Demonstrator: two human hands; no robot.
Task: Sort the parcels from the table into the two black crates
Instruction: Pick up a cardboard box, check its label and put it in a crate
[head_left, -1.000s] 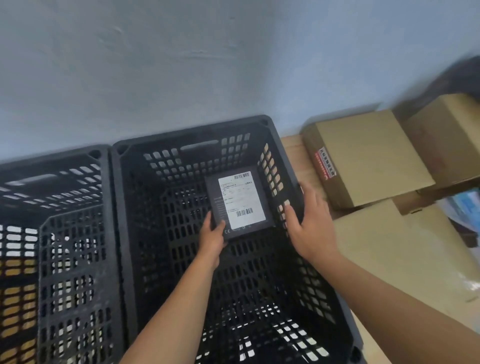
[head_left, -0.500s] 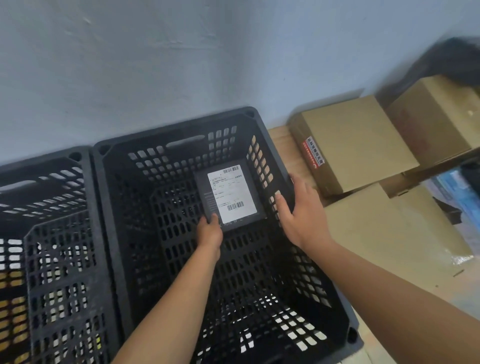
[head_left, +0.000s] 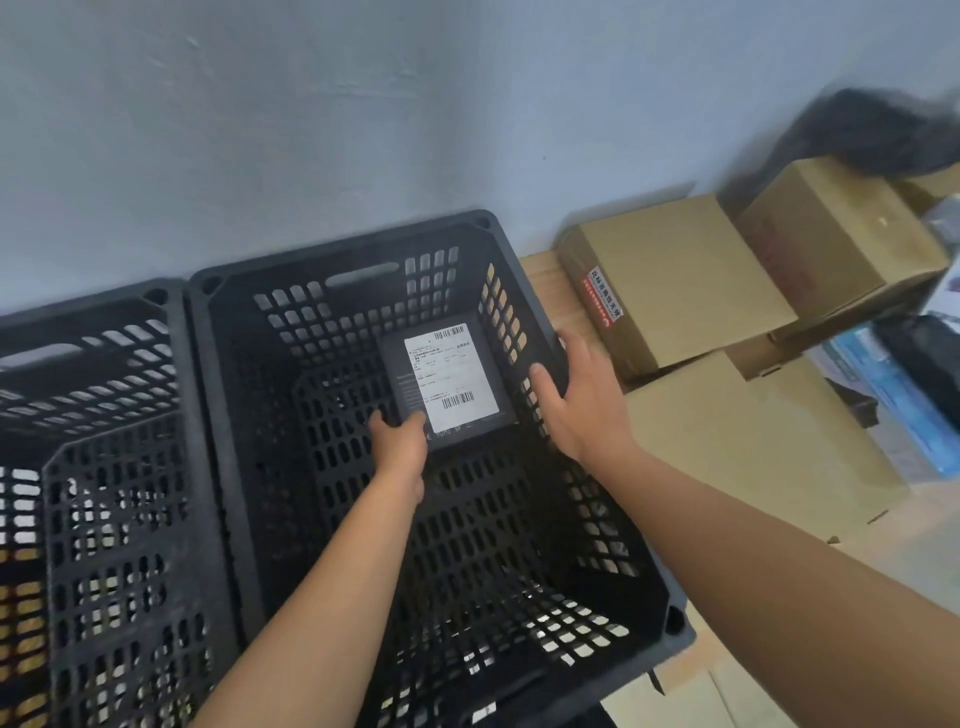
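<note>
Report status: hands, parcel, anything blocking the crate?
Left hand grips the dark parcel low inside the right crate. Right hand holds that crate's rim. Nothing in the way; cardboard boxes sit to the right.

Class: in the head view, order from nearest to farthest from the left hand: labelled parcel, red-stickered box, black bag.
1. Labelled parcel: held by the left hand, inside the right crate.
2. Red-stickered box: right of that crate.
3. Black bag: at the far right.

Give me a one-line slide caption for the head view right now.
Left hand holds a dark labelled parcel inside the right black crate; right hand grips its rim.
</note>
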